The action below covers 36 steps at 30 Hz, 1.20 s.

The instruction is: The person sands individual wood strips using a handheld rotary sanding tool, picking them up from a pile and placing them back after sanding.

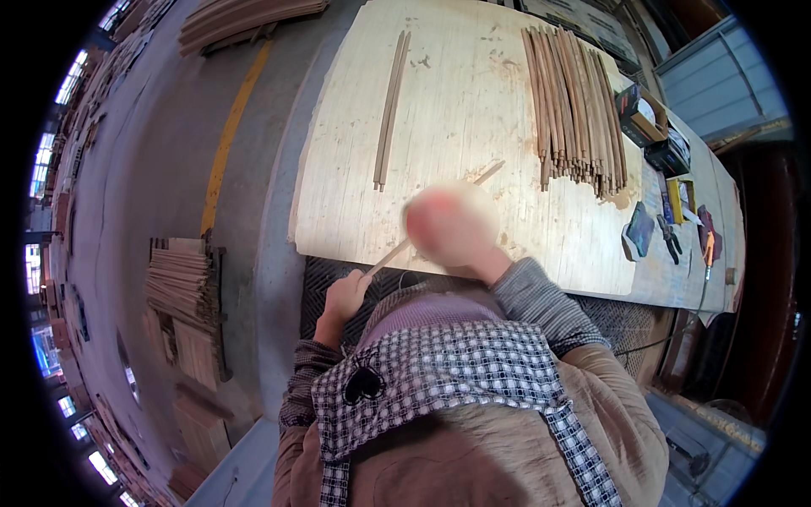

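Note:
A slim wooden stick (390, 256) runs slantwise over the front edge of the wooden worktable. Its near end is in my left hand (345, 296), whose fingers are closed around it. My right hand (456, 226) is over the middle of the stick; a smear of blur with a reddish patch hides its fingers. The far tip of the stick shows beyond that blur. Two thin wooden rods (390, 114) lie side by side farther back on the left part of the table. At the right, a large bunch of similar rods (579, 110) lies in a row.
The pale wooden tabletop (460, 84) bears small brown marks. Open boxes (640, 116), a yellow box (681, 199), dark pliers (669, 240) and an orange tool with a hose (708, 252) are at the right. Stacked wood strips (180, 279) stand on the floor at the left.

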### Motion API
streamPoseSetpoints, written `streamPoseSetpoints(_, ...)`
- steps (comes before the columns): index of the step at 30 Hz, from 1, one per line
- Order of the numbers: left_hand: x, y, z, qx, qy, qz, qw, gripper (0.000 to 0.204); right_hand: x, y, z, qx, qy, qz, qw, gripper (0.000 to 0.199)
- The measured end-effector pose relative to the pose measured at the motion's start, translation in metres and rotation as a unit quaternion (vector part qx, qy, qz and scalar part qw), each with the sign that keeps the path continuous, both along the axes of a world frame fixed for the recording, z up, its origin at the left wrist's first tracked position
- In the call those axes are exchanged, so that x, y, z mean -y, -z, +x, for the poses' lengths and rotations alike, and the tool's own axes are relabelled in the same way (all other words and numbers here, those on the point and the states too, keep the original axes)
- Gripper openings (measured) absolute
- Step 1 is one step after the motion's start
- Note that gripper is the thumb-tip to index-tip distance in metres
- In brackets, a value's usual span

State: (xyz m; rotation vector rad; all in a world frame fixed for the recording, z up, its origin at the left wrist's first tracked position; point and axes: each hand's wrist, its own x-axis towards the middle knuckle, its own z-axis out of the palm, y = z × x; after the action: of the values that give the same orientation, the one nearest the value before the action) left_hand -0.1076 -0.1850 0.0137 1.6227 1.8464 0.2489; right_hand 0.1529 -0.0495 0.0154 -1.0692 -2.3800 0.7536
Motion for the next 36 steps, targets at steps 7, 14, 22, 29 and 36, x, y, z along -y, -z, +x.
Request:
streamPoseSetpoints(7,0.001,0.002,-0.001,-0.025,0.032,-0.004,0.999,0.037,-0.058,-0.088,0.054,0.143,0.256,-0.079,0.953,0.061)
streamPoseSetpoints(14,-0.006,-0.001,0.002,0.025,0.026,0.007,0.999,0.037,0.009,-0.071,0.002,0.055,0.032,-0.04,0.997,0.043)
streamPoseSetpoints(22,-0.003,-0.009,-0.003,0.023,0.016,-0.023,0.999,0.037,-0.021,-0.167,0.004,-0.094,0.063,-0.048,0.992,0.014)
streamPoseSetpoints(29,-0.007,-0.009,-0.003,0.011,0.019,-0.041,0.999,0.035,-0.032,-0.136,0.012,-0.199,0.001,-0.167,0.966,0.027)
streamPoseSetpoints(36,-0.011,-0.006,-0.01,0.01,0.043,-0.006,0.999,0.038,0.034,-0.012,-0.039,0.107,-0.032,0.134,0.985,0.045)
